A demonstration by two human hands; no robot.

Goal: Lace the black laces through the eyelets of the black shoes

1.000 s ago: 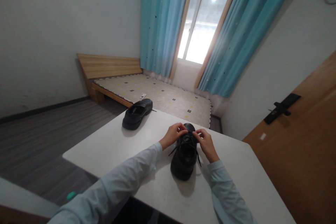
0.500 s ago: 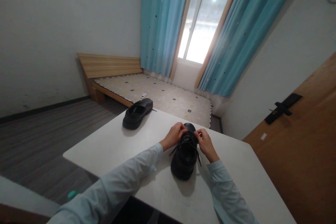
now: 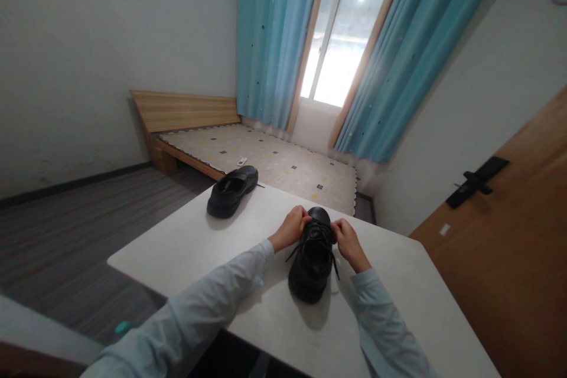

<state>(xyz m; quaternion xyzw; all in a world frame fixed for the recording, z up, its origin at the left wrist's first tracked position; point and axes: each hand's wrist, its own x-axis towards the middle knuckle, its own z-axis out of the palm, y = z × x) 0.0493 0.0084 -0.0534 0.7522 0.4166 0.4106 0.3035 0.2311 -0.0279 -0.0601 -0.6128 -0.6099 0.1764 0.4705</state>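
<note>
Head view: left hand (image 3: pixel 290 229) and right hand (image 3: pixel 348 240) apparently pinch black shoe's (image 3: pixel 312 263) laces (image 3: pixel 319 232).

Both shoes black: near shoe (image 3: pixel 312 263) with black laces (image 3: pixel 319 233), far shoe (image 3: pixel 231 191) at the table's far-left edge. Table (image 3: pixel 221 248) white. Sleeves (image 3: pixel 212 307) pale blue. Curtains (image 3: pixel 274 35) turquoise with small dark dots. Mattress (image 3: pixel 274 165) cream with black and yellow squares. Headboard (image 3: pixel 186 109) light wood, door (image 3: pixel 509 236) brown wood with black handle (image 3: pixel 476 182). Floor (image 3: pixel 66 236) grey.
</note>
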